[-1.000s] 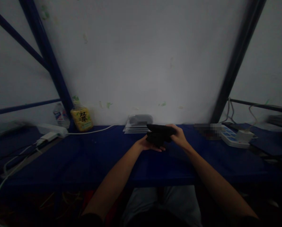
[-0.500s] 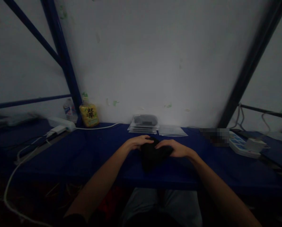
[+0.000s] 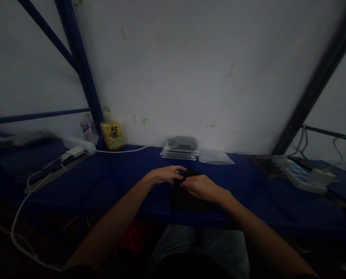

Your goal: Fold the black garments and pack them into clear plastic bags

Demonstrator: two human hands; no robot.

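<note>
A soft black piece of fabric (image 3: 189, 199), perhaps cloth or a pouch, lies on the blue table (image 3: 126, 182) near its front edge. My left hand (image 3: 167, 174) grips its upper left part with thumb and fingers. My right hand (image 3: 201, 186) pinches the fabric near its top, close to the left fingertips. The dim light hides the fabric's folds and exact shape.
Behind my hands, a dark grey case (image 3: 183, 143) in clear wrapping rests on a stack of clear plastic bags (image 3: 178, 155). A flat clear bag (image 3: 216, 157) lies beside it. Left stand a yellow bottle (image 3: 112, 135) and a clear bottle (image 3: 88, 130); right, a power strip (image 3: 302, 178).
My right hand has moved left along the fabric, nearer my left hand. The fabric now spreads flatter and wider below my hands. The view has shifted slightly.
</note>
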